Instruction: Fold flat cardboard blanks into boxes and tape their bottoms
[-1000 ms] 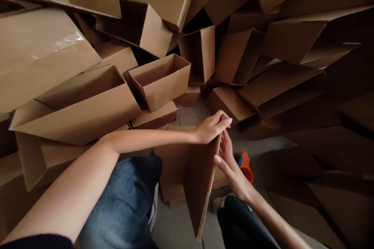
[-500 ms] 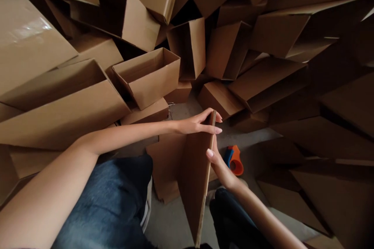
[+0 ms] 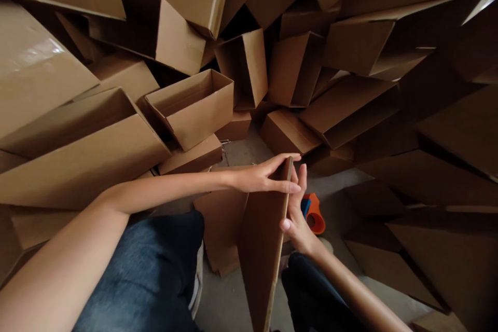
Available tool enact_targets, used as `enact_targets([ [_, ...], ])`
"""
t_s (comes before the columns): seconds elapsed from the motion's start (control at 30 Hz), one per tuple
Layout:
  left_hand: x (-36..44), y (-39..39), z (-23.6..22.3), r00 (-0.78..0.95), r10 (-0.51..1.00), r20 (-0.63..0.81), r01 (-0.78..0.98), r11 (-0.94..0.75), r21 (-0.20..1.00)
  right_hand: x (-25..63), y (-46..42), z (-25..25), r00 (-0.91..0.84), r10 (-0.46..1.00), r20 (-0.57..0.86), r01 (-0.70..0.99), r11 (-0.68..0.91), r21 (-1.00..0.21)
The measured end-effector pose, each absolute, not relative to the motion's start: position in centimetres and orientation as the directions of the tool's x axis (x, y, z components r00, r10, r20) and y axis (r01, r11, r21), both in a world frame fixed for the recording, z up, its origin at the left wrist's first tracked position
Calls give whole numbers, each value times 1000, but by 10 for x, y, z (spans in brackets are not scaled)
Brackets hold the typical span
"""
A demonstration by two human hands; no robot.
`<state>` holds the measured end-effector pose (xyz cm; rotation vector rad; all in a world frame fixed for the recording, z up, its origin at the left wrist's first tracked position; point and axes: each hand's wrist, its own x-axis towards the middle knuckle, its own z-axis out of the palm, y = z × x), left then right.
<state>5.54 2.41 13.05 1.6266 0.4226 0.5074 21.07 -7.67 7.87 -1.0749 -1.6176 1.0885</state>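
Observation:
A flat cardboard piece [image 3: 261,249] stands on edge between my knees, its thick rim turned up toward me. My left hand [image 3: 254,177] reaches over from the left and is closed on its far upper corner, thumb and fingers straddling the rim. On the other side, my right hand [image 3: 299,223] holds the same piece lower down. Its thumb rests at the rim and its fingers point upward along the right face, partly hidden by the board. Behind the board, more brown cardboard [image 3: 218,223] sits low near the floor.
An orange and blue tape dispenser [image 3: 317,216] lies on the grey floor [image 3: 249,151] just beyond my right wrist. Open cardboard boxes, such as a long one [image 3: 194,109] ahead, are piled to the left, front and right. My knees [image 3: 155,259] flank the board.
The board's upper corner has shifted slightly right and down in view, with my left hand on it. My right hand's fingers have straightened upward, and its thumb sits a little lower.

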Motion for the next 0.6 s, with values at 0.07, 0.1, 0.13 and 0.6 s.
enact_targets([
  [0.07,55,20,133,835,546,72,-2,-128,992,211,-79,82,-250,950,186,178,234,-956],
  [0.1,55,19,134,836,545,67,7,-133,991,211,-79,85,-252,952,176,180,225,-958],
  [0.13,55,18,135,839,540,60,16,-135,991,212,-80,88,-253,954,163,184,213,-960],
  [0.6,53,11,143,824,567,3,74,-113,991,218,-81,97,-245,956,163,208,216,-954],
])
